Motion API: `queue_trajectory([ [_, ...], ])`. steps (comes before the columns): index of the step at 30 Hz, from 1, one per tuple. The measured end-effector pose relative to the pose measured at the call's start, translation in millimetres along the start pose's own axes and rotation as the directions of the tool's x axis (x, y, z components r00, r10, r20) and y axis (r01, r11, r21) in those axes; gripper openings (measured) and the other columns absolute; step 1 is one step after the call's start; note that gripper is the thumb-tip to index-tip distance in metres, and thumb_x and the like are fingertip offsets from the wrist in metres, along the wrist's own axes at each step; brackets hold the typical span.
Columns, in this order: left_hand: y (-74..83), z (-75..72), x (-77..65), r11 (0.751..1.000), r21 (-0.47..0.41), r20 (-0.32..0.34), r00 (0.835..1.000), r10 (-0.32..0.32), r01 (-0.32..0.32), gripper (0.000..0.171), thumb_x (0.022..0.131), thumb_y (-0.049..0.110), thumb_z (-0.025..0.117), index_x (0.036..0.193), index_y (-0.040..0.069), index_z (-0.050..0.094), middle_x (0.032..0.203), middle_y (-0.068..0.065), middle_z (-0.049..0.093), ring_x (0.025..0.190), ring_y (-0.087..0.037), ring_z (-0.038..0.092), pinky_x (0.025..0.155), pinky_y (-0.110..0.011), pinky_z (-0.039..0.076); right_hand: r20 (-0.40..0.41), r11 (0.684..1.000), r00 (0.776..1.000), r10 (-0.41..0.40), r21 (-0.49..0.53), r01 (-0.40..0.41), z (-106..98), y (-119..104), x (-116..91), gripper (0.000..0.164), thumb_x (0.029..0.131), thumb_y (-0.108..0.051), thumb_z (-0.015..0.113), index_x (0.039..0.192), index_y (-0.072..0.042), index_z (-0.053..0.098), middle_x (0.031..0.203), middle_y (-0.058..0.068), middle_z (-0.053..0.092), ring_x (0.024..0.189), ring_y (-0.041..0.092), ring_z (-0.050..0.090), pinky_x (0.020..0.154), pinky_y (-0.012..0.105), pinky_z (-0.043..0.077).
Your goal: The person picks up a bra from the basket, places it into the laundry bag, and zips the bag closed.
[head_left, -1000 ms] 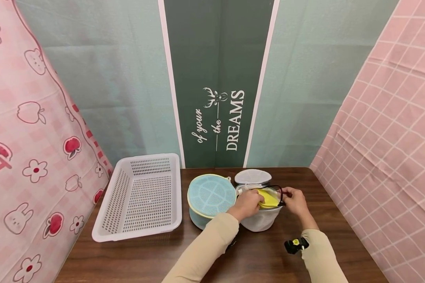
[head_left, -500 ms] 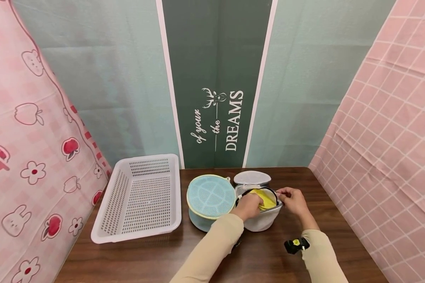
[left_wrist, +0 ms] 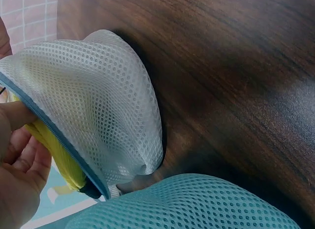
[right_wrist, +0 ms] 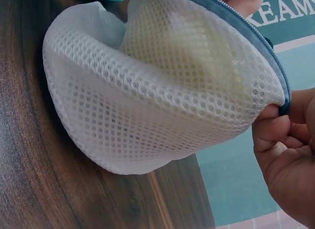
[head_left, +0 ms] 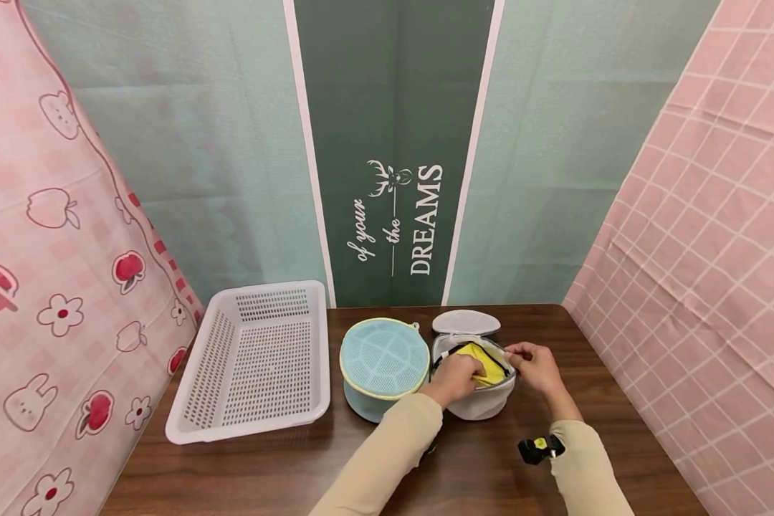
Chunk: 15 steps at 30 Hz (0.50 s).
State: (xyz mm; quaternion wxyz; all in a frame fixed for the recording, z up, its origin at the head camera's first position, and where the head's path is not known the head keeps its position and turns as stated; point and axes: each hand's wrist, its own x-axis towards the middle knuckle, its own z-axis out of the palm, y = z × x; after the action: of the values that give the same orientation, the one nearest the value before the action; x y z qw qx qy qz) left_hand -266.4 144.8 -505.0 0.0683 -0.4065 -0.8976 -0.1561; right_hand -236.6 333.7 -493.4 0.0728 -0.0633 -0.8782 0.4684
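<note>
A white mesh laundry bag (head_left: 480,407) with a blue-grey zip rim stands upright, its round lid (head_left: 466,322) folded back behind it. Inside its mouth is a yellow cloth item (head_left: 488,364) with black edging, mostly hidden by the mesh. My left hand (head_left: 454,380) reaches over the bag's left side, thumb and curled fingers on the yellow cloth, as the left wrist view shows close up at the zip edge. At the right, my right hand (head_left: 537,367) pinches the rim of the bag; in the right wrist view thumb and fingers grip its zip corner.
A round light-blue mesh laundry bag (head_left: 385,358) with yellow piping stands closed, directly left of the white one. Farther left sits a white plastic basket (head_left: 322,358) with slotted walls. Fabric hangs behind and at both sides of the wooden table (head_left: 484,480).
The yellow cloth has sunk lower into the bag, and its black edging, earlier looped up over the rim, now lies within the mouth. My left hand has moved slightly down and right.
</note>
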Motion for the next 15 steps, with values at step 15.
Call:
queue_trajectory([
  [15, 6.1, -5.5, -13.5, 1.0, 0.003, -0.029, 0.999, 0.024, -0.024, 0.013, 0.08, 0.026, 0.073, 0.092, 0.023, 0.073, 0.087, 0.014, 0.065, 0.082, -0.003, 0.058, 0.074, -0.02, 0.044, -0.031, 1.0, 0.999, 0.011, 0.006, -0.01, -1.8, 4.9, -5.3, 0.015, 0.089, -0.002, 0.057, 0.097, 0.009, 0.063, 0.078, 0.011, 0.06, 0.063, 0.016, 0.053, 0.052, 0.029, 0.047],
])
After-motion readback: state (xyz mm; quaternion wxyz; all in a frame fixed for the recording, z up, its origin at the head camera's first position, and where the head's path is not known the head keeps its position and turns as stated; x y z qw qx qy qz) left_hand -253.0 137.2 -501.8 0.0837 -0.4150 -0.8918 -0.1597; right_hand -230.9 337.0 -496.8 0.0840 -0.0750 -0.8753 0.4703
